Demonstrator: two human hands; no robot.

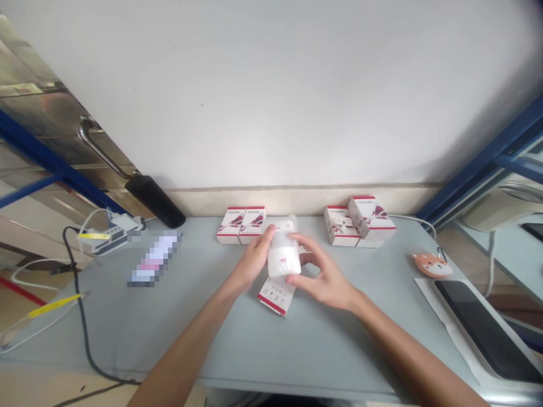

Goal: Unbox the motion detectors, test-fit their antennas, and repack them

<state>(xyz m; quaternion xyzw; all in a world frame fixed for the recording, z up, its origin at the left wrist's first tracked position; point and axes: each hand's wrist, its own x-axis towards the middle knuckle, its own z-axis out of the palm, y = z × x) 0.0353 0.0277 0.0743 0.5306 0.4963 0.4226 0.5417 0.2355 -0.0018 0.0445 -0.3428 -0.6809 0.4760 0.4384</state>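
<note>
Much of the left hand [253, 255] is hard to read, since most of its fingers are hidden behind the white packet [283, 257]; the red mark on the packet's front is too blurred to make out, and the packet also covers the far part of a red-edged box [275, 297] lying on the table [237, 333]; the screen of the phone [155, 260] at the left is pixelated, and the tablet [487, 328] at the near right is cut off by the picture's edge; the white packet is between the two hands, above the middle of the table; the left hand grips its left edge, the thumb up along the side; the right hand [320, 270] curves round its right side, the index finger at the upper right edge and the thumb at the lower right corner, pinching the packet with a gap between them; how the remaining right fingers sit cannot be told; farther off, paired boxes [241, 225] stand left of the packet, and more boxes [360, 221] stand to its right
</note>
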